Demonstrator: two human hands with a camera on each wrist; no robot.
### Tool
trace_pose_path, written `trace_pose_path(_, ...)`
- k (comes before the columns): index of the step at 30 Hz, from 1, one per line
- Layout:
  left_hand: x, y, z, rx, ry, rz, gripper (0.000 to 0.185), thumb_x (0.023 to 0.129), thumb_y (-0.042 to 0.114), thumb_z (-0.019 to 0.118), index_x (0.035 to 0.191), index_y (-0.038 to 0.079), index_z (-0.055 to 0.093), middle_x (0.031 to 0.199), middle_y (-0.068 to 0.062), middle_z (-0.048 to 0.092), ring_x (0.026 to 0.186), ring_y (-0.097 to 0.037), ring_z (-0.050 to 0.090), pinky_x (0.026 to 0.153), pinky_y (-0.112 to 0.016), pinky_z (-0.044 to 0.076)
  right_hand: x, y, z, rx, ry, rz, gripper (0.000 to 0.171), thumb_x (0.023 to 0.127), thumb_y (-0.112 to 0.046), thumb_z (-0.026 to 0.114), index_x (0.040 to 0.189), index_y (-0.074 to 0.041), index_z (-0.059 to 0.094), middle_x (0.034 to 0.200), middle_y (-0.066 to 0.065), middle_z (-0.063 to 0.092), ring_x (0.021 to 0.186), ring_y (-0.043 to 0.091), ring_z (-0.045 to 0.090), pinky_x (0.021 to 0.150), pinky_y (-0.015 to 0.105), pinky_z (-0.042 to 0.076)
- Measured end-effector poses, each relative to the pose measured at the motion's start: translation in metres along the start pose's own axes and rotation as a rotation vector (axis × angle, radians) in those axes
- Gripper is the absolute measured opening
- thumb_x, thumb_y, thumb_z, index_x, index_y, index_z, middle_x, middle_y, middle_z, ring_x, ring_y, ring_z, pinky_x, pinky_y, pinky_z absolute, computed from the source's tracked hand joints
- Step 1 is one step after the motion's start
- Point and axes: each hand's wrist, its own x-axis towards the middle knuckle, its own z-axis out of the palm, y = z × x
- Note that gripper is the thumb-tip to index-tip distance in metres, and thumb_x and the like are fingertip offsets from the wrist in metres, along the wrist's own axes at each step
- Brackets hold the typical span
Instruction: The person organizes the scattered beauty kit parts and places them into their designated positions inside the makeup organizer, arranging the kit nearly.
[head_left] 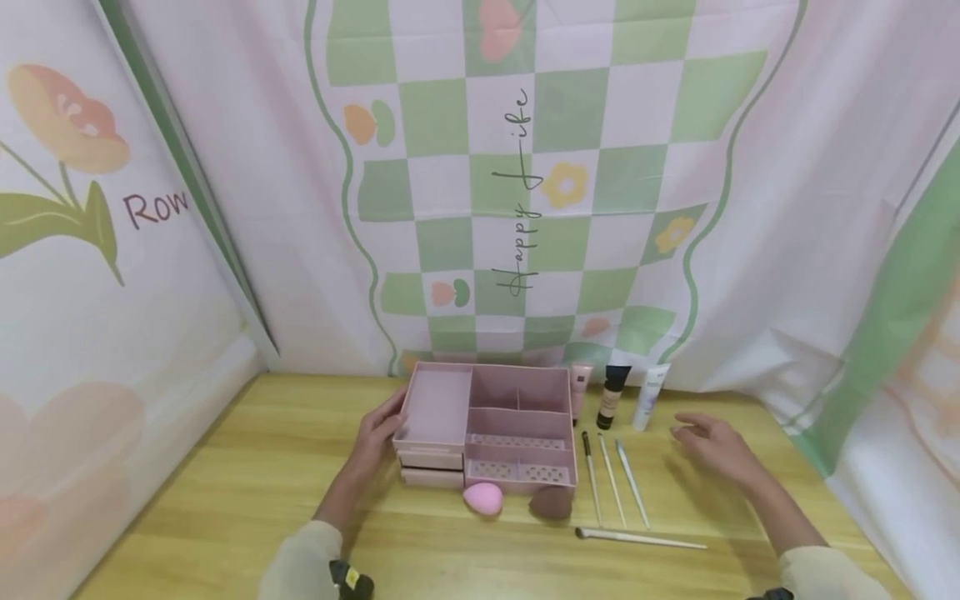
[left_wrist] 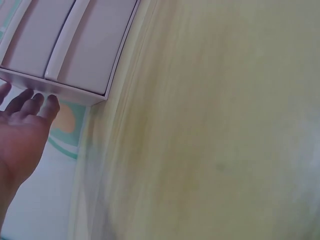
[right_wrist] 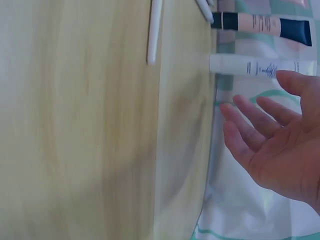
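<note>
A pink organiser box [head_left: 487, 421] with open compartments and two small drawers stands at the middle of the wooden table [head_left: 225, 500]. My left hand [head_left: 378, 433] rests with straight fingers against its left side; the left wrist view shows the fingertips [left_wrist: 35, 102] touching the box [left_wrist: 65, 45] edge. My right hand [head_left: 708, 442] hovers open over the table right of three upright tubes: a pink tube [head_left: 580, 387], a black-capped tube [head_left: 613, 396] and a white tube [head_left: 649, 396]. In the right wrist view the open hand [right_wrist: 270, 140] is close to the white tube [right_wrist: 260, 66].
A pink sponge [head_left: 482, 497] and a brown sponge [head_left: 551, 502] lie in front of the box. Three thin brushes [head_left: 611, 479] lie side by side to its right, with a longer brush [head_left: 637, 538] across the front. Patterned cloth hangs behind and at both sides.
</note>
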Motion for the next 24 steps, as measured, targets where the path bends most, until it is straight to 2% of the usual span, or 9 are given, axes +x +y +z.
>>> trace_pose_path(3, -0.001, 0.002, 0.0, -0.031, 0.009, 0.006, 0.057, 0.096, 0.012, 0.046, 0.15, 0.0, 0.031, 0.16, -0.019, 0.026, 0.148, -0.039, 0.027, 0.117, -0.038, 0.034, -0.001, -0.003, 0.005, 0.083, -0.019, 0.007, 0.053, 0.101, -0.024, 0.044, 0.137, 0.016, 0.04, 0.126, 0.038, 0.058, 0.097, 0.034, 0.069, 0.081, 0.038, 0.062)
trace_pose_path(7, -0.003, 0.004, 0.001, -0.071, 0.006, 0.022, 0.058, 0.094, 0.006, 0.046, 0.148, -0.006, 0.03, 0.159, -0.023, 0.025, 0.147, -0.041, 0.024, 0.114, -0.028, 0.036, -0.003, -0.007, 0.008, 0.168, -0.066, 0.026, 0.047, 0.1, -0.014, 0.043, 0.133, 0.02, 0.041, 0.118, 0.037, 0.061, 0.082, 0.015, 0.068, 0.072, 0.027, 0.061)
trace_pose_path(9, -0.004, 0.004, 0.0, -0.091, -0.003, 0.021, 0.059, 0.092, 0.003, 0.046, 0.148, -0.007, 0.028, 0.159, -0.024, 0.024, 0.148, -0.042, 0.022, 0.112, -0.024, 0.038, -0.005, -0.008, 0.01, 0.184, -0.088, 0.034, 0.048, 0.099, -0.014, 0.044, 0.132, 0.021, 0.041, 0.118, 0.037, 0.062, 0.082, 0.013, 0.067, 0.071, 0.026, 0.061)
trace_pose_path(13, -0.004, 0.0, -0.001, -0.123, -0.026, 0.01, 0.064, 0.089, -0.002, 0.048, 0.149, -0.006, 0.026, 0.16, -0.023, 0.021, 0.148, -0.042, 0.021, 0.106, -0.014, 0.044, -0.007, -0.008, 0.015, 0.212, -0.128, 0.058, 0.05, 0.098, -0.015, 0.046, 0.132, 0.021, 0.041, 0.115, 0.034, 0.064, 0.085, 0.017, 0.068, 0.072, 0.028, 0.061)
trace_pose_path(16, -0.005, -0.001, -0.003, -0.142, -0.044, 0.018, 0.066, 0.089, -0.002, 0.049, 0.149, -0.006, 0.024, 0.161, -0.024, 0.019, 0.148, -0.041, 0.021, 0.104, -0.012, 0.045, -0.007, -0.008, 0.02, 0.246, -0.159, 0.071, 0.049, 0.098, -0.013, 0.046, 0.131, 0.022, 0.041, 0.112, 0.033, 0.066, 0.086, 0.019, 0.069, 0.073, 0.028, 0.062)
trace_pose_path(19, -0.007, -0.003, -0.005, -0.168, -0.07, 0.014, 0.067, 0.089, -0.001, 0.049, 0.15, -0.006, 0.022, 0.161, -0.024, 0.017, 0.145, -0.029, 0.032, 0.106, -0.012, 0.043, -0.007, -0.007, 0.026, 0.287, -0.185, 0.092, 0.049, 0.097, -0.012, 0.048, 0.13, 0.023, 0.04, 0.11, 0.031, 0.067, 0.087, 0.017, 0.069, 0.076, 0.028, 0.062)
trace_pose_path(22, -0.008, -0.004, -0.007, -0.19, -0.103, 0.004, 0.069, 0.089, -0.001, 0.049, 0.151, -0.005, 0.02, 0.162, -0.024, 0.015, 0.134, -0.006, 0.045, 0.107, -0.012, 0.042, -0.009, -0.006, 0.032, 0.327, -0.191, 0.128, 0.049, 0.096, -0.011, 0.05, 0.13, 0.023, 0.041, 0.107, 0.026, 0.069, 0.087, 0.014, 0.068, 0.078, 0.027, 0.063)
trace_pose_path(24, -0.008, -0.005, -0.008, -0.198, -0.114, -0.001, 0.069, 0.089, -0.001, 0.049, 0.151, -0.005, 0.019, 0.162, -0.024, 0.014, 0.127, 0.003, 0.047, 0.108, -0.012, 0.042, -0.011, -0.007, 0.036, 0.35, -0.197, 0.137, 0.048, 0.096, -0.01, 0.051, 0.129, 0.024, 0.041, 0.105, 0.022, 0.069, 0.087, 0.014, 0.067, 0.079, 0.027, 0.063)
